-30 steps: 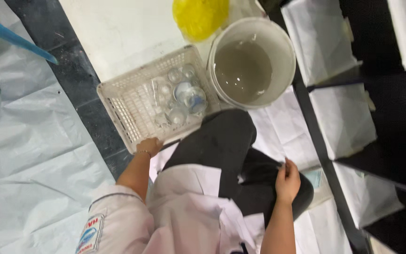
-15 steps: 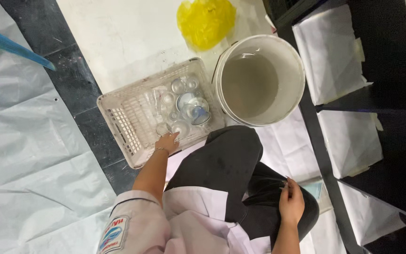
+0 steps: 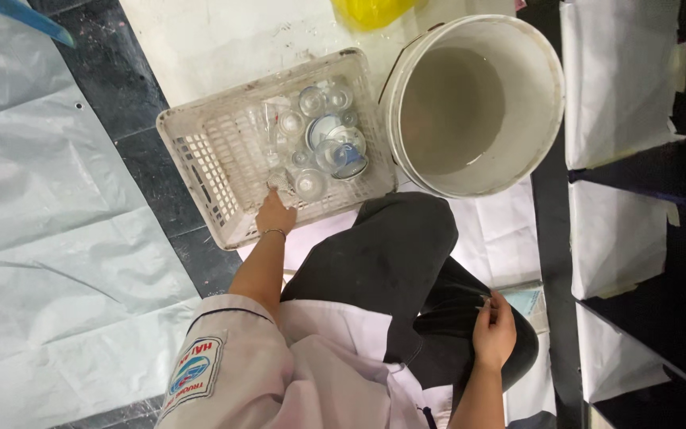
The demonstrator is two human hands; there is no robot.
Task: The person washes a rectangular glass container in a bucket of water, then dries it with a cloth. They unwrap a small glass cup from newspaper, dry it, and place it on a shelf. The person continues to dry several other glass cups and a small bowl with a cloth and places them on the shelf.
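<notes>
The left hand [image 3: 274,213] has moved further into the white plastic basket [image 3: 200,159] since half a second ago; its fingers [image 3: 273,193] now close around a small clear glass [image 3: 278,179] at the near edge of the glassware [image 3: 321,141] cluster. The right hand [image 3: 494,328] stays on the dark trouser leg, fingers pinching a small thin object too small to identify. The bucket of murky water [image 3: 470,103] touches the basket's right side.
</notes>
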